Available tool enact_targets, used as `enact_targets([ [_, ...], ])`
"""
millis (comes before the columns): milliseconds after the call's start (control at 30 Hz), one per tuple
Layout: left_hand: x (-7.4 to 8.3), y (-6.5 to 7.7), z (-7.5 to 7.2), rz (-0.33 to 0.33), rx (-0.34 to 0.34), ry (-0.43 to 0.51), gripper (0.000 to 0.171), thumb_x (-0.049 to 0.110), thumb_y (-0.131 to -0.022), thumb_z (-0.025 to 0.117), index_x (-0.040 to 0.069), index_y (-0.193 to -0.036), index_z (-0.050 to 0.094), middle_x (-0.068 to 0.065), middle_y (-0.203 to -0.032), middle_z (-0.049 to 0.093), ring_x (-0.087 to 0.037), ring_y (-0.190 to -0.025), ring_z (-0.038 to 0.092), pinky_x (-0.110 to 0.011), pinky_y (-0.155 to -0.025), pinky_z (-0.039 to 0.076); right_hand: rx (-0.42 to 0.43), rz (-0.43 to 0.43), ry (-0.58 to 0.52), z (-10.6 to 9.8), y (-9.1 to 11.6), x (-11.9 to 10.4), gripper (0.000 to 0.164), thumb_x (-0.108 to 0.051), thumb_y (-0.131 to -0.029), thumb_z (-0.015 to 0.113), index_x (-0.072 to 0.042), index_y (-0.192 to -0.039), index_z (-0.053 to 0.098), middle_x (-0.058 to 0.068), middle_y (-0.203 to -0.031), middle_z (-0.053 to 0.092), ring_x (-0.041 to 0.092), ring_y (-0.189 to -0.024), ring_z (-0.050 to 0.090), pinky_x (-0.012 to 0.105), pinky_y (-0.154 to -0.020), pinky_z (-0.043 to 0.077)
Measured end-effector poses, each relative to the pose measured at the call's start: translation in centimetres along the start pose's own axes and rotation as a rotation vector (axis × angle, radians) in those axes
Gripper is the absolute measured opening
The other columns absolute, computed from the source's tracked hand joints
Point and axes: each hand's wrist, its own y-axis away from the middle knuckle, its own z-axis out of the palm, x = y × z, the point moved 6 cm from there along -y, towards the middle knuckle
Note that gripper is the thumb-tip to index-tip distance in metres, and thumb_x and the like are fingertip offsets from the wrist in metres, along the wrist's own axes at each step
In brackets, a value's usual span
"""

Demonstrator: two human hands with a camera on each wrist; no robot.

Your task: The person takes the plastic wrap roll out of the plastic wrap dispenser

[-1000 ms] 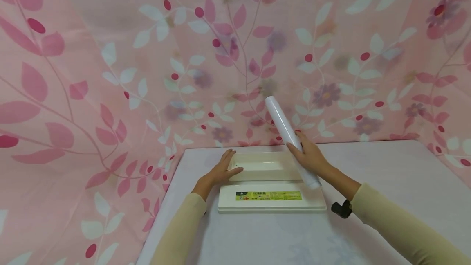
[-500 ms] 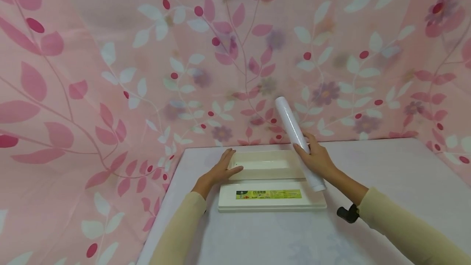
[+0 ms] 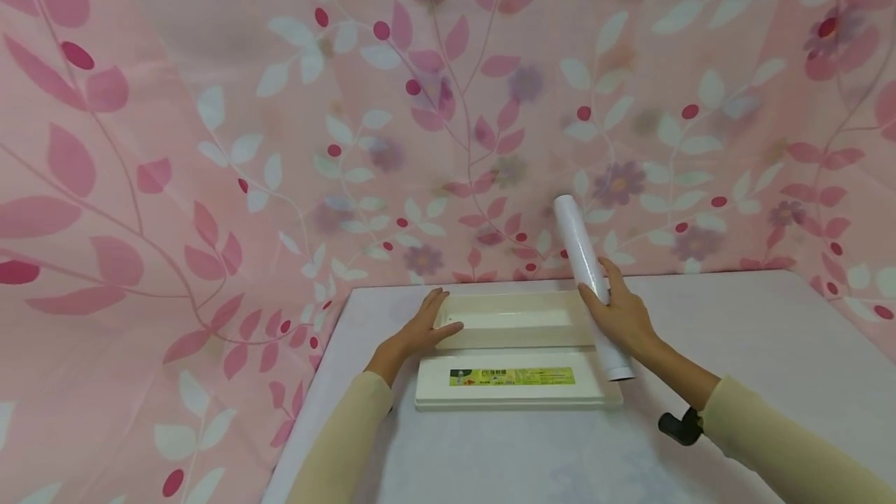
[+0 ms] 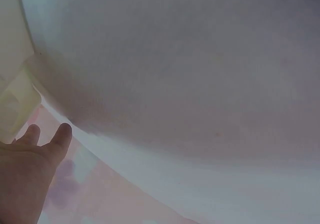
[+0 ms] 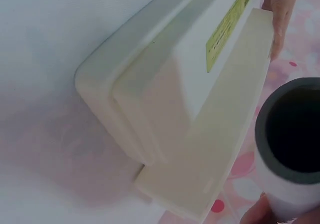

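A roll of cling film [image 3: 579, 243] leans upright to the left in my right hand [image 3: 624, 319], which grips it around the middle. Its lower end hangs in front of the right ends of the white box and lid; in the right wrist view the roll's hollow grey core [image 5: 264, 129] shows. My left hand [image 3: 418, 330] rests at the left end of the open white box [image 3: 514, 337], thumb over the front rim, fingers extended along the end. In front of that box lies its white lid [image 3: 518, 397], bearing a green label [image 3: 511, 376].
A white cloth covers the table [image 3: 532, 457]. Behind and to the sides hangs a pink floral curtain [image 3: 476, 99]. A black wrist-worn device [image 3: 680, 428] sits under the right sleeve's cuff.
My right hand has carried the cling film roll to the right and slightly down, tilting it more upright. The left hand, box and lid have kept their places.
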Motion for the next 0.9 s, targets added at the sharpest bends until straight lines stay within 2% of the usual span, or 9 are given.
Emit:
enact_targets([
  [133,-0.1,0.0,-0.1,0.005,0.006,-0.009,0.091,0.058,-0.092,0.06,0.016,-0.159,0.015,-0.012,-0.167,0.005,-0.03,-0.152,0.015,-0.055,-0.119,0.024,0.023,-0.001,0.027,-0.4,0.2,0.2,0.074,-0.055,-0.099,0.045,-0.018,-0.158,0.019,0.032,-0.122,0.06,0.035,-0.082,0.065,0.033,-0.056,0.046],
  [200,-0.1,-0.1,-0.2,0.0,0.006,-0.012,0.091,0.06,-0.092,0.059,0.018,-0.16,0.014,-0.009,-0.167,0.005,-0.028,-0.153,0.014,-0.054,-0.119,0.024,0.027,0.004,0.022,-0.6,0.2,0.3,0.074,-0.055,-0.099,0.045,-0.018,-0.158,0.02,0.031,-0.119,0.062,0.034,-0.08,0.065,0.034,-0.055,0.048],
  [300,-0.2,-0.2,-0.2,-0.007,0.005,-0.004,0.091,0.06,-0.091,0.06,0.021,-0.16,0.014,-0.005,-0.167,0.004,-0.028,-0.153,0.015,-0.054,-0.119,0.024,0.003,0.013,-0.003,-0.7,0.1,0.6,0.078,-0.057,-0.098,0.047,-0.019,-0.158,0.016,0.032,-0.116,0.062,0.034,-0.079,0.066,0.035,-0.055,0.05],
  [500,-0.5,-0.3,0.0,-0.01,0.001,-0.004,0.091,0.061,-0.091,0.059,0.022,-0.16,0.014,-0.003,-0.167,0.003,-0.028,-0.153,0.015,-0.054,-0.118,0.025,-0.038,0.034,-0.036,-0.9,0.6,1.5,0.091,-0.059,-0.093,0.056,-0.018,-0.159,0.009,0.034,-0.122,0.057,0.037,-0.087,0.066,0.038,-0.059,0.052],
  [633,-0.5,-0.2,0.1,-0.009,0.001,-0.002,0.091,0.059,-0.091,0.06,0.021,-0.16,0.013,-0.003,-0.167,0.003,-0.027,-0.153,0.014,-0.053,-0.119,0.024,-0.008,0.024,-0.017,-1.6,1.1,2.4,0.088,-0.056,-0.095,0.055,-0.017,-0.159,0.009,0.035,-0.121,0.058,0.039,-0.087,0.066,0.04,-0.059,0.053],
  [767,-0.3,-0.2,0.1,-0.007,0.001,0.001,0.089,0.055,-0.092,0.061,0.02,-0.159,0.014,-0.003,-0.167,0.004,-0.026,-0.153,0.014,-0.052,-0.12,0.024,0.013,-0.001,0.017,-2.5,1.6,3.3,0.085,-0.051,-0.097,0.054,-0.012,-0.159,0.011,0.037,-0.123,0.057,0.044,-0.091,0.065,0.043,-0.059,0.054],
  [900,-0.1,-0.1,0.1,-0.017,-0.003,0.002,0.088,0.055,-0.093,0.06,0.021,-0.159,0.013,-0.002,-0.167,0.003,-0.026,-0.153,0.015,-0.052,-0.12,0.024,0.008,0.02,0.021,-2.9,2.2,4.4,0.083,-0.048,-0.099,0.052,-0.005,-0.157,0.011,0.039,-0.128,0.051,0.049,-0.096,0.063,0.047,-0.062,0.055],
])
